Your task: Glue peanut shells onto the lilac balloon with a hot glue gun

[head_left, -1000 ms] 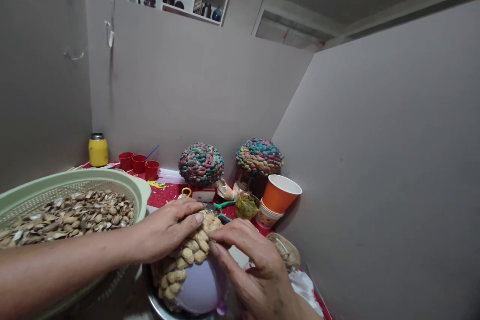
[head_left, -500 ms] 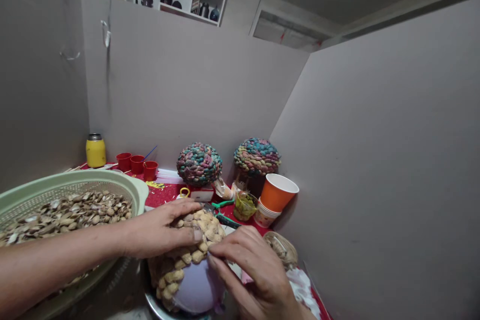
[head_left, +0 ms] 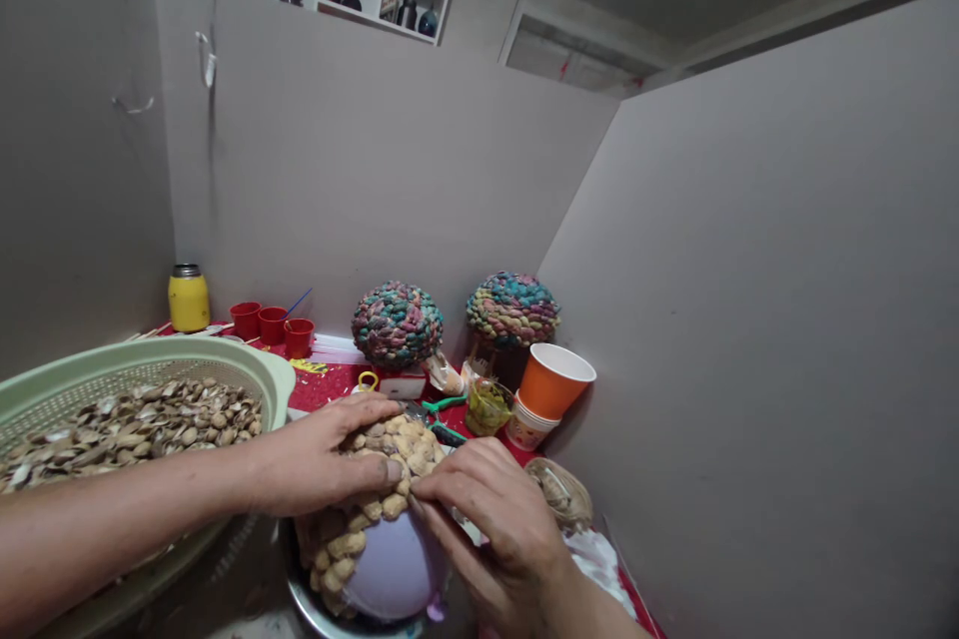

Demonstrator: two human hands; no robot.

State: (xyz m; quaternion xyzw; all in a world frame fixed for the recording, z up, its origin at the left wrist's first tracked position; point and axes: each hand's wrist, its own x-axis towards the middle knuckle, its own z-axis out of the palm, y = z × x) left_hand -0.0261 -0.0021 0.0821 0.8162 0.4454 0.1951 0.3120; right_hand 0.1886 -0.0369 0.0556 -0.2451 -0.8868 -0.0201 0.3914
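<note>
A purple balloon [head_left: 394, 569], partly covered with peanut shells [head_left: 409, 439], sits in a metal bowl [head_left: 307, 604] low in the head view. My left hand [head_left: 322, 454] lies over the shell-covered top, fingers stretched out and thumb apart, touching the shells. At the lower edge of the shell layer, where bare balloon begins, my right hand [head_left: 498, 519] has its thumb and forefinger pinched together. What those fingertips hold, if anything, is hidden. The balloon's tied end [head_left: 436, 606] shows beneath my right hand.
A green colander [head_left: 281, 379] of loose shells [head_left: 172, 419] stands at left. Behind are a yellow bottle [head_left: 189, 300], red cups [head_left: 271, 324], two colourful shell-covered domes [head_left: 397, 324] [head_left: 513, 310], green-handled pliers [head_left: 446, 404], an orange paper cup [head_left: 552, 384] and a twine roll [head_left: 558, 494]. Grey partitions [head_left: 749, 270] enclose the table.
My right fingertips have shifted slightly up and left along the edge of the shells. My left hand stays in place on the shells. The whole view has shifted slightly.
</note>
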